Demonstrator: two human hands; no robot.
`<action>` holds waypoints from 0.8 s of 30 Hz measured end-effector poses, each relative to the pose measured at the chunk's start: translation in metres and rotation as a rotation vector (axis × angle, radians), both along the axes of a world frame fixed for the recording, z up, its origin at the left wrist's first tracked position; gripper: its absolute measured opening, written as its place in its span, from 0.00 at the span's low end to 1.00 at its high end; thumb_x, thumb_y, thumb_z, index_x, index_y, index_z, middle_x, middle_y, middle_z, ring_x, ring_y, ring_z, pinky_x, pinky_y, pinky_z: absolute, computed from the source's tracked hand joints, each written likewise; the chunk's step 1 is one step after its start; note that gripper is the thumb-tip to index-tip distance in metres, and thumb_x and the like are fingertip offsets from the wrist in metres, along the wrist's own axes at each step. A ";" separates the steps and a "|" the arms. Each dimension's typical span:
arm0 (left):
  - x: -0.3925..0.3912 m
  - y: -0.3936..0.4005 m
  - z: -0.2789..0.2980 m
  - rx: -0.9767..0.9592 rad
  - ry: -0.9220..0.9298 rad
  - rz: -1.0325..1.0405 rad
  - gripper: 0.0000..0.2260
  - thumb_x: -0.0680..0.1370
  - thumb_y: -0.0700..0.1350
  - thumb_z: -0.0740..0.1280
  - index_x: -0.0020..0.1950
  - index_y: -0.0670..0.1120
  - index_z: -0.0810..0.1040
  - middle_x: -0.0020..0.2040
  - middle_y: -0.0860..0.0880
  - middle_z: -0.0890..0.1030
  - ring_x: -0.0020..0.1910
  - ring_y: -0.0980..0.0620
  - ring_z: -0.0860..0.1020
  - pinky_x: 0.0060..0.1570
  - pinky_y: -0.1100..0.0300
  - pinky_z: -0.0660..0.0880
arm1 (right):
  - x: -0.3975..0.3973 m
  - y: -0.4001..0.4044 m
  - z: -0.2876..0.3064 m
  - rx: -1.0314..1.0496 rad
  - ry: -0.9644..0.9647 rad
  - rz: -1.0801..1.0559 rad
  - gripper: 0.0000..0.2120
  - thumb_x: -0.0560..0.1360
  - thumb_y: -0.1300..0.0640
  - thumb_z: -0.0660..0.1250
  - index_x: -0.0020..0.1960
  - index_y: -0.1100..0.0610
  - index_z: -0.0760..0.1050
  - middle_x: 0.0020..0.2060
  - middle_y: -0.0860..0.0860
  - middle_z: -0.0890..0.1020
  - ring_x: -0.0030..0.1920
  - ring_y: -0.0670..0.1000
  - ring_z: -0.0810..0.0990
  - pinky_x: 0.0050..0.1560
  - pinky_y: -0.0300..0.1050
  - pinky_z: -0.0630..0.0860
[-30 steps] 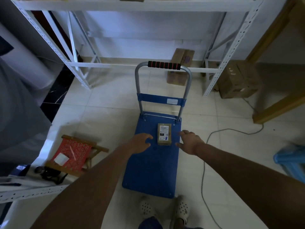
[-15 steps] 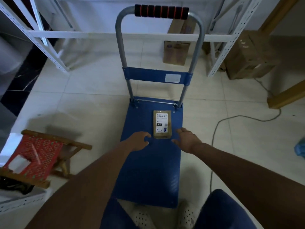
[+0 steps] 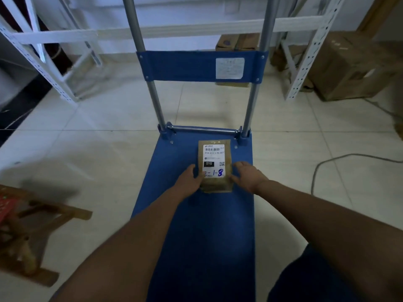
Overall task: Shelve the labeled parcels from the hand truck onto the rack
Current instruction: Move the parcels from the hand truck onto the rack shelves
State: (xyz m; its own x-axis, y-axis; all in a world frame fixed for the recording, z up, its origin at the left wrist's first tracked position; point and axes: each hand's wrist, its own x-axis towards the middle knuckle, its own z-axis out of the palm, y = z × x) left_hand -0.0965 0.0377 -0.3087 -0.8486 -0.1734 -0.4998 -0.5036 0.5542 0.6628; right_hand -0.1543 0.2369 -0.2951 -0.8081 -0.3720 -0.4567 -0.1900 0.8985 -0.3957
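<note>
A small brown parcel (image 3: pixel 214 149) with a white shipping label lies on the blue deck of the hand truck (image 3: pixel 205 225), near its upright handle posts. My left hand (image 3: pixel 190 178) grips the parcel's near left edge, thumb on the label. My right hand (image 3: pixel 246 176) holds the near right edge, fingers curled against the side. The white metal rack (image 3: pixel 165 31) stands behind the truck, its low crossbar spanning the frame.
Brown cartons (image 3: pixel 236 43) sit on the floor under the rack, and a larger carton (image 3: pixel 351 66) lies to its right. A wooden stool with a red seat (image 3: pixel 26 225) stands at the left. A cable (image 3: pixel 340 159) runs across the tiles at the right.
I have bent lower and closer to the truck. Both hands have closed in from beside the parcel onto its near edges.
</note>
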 end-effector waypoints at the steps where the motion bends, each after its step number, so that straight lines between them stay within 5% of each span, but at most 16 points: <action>1: -0.004 0.002 -0.008 0.039 -0.002 0.057 0.30 0.82 0.55 0.59 0.79 0.45 0.54 0.78 0.46 0.60 0.75 0.45 0.62 0.68 0.55 0.62 | -0.001 0.000 -0.008 -0.030 0.012 -0.008 0.24 0.81 0.46 0.60 0.72 0.57 0.64 0.69 0.58 0.70 0.66 0.59 0.72 0.65 0.55 0.71; 6: -0.011 0.014 -0.041 0.177 0.021 0.177 0.27 0.80 0.56 0.63 0.75 0.47 0.61 0.70 0.47 0.72 0.65 0.47 0.72 0.63 0.53 0.71 | 0.003 0.006 -0.029 -0.114 0.054 -0.079 0.26 0.80 0.44 0.61 0.73 0.57 0.63 0.71 0.57 0.69 0.67 0.58 0.72 0.65 0.54 0.71; 15: 0.004 0.017 -0.055 0.306 0.101 0.186 0.26 0.79 0.52 0.67 0.74 0.51 0.63 0.66 0.50 0.75 0.62 0.50 0.74 0.61 0.54 0.73 | 0.005 0.007 -0.037 -0.277 -0.079 -0.284 0.32 0.79 0.42 0.62 0.76 0.58 0.58 0.73 0.57 0.68 0.71 0.57 0.69 0.67 0.51 0.68; 20: 0.023 0.018 -0.060 0.369 0.130 0.159 0.22 0.78 0.52 0.68 0.71 0.55 0.67 0.62 0.55 0.79 0.61 0.54 0.77 0.63 0.53 0.74 | 0.006 -0.002 -0.033 -0.522 -0.250 -0.504 0.41 0.77 0.43 0.66 0.79 0.59 0.48 0.74 0.59 0.66 0.71 0.58 0.70 0.63 0.46 0.70; 24: 0.039 0.013 -0.057 0.358 0.136 0.106 0.23 0.78 0.50 0.68 0.72 0.56 0.66 0.61 0.57 0.80 0.61 0.56 0.77 0.62 0.56 0.75 | 0.007 -0.003 -0.039 -0.550 -0.308 -0.562 0.50 0.74 0.39 0.67 0.80 0.57 0.40 0.76 0.60 0.61 0.74 0.60 0.66 0.70 0.52 0.65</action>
State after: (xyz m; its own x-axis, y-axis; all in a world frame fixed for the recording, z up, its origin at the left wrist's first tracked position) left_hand -0.0578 0.0508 -0.3659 -0.8981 -0.0989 -0.4286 -0.4397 0.2258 0.8693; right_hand -0.1477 0.2344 -0.3336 -0.8086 -0.1859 -0.5583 0.4155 0.4914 -0.7655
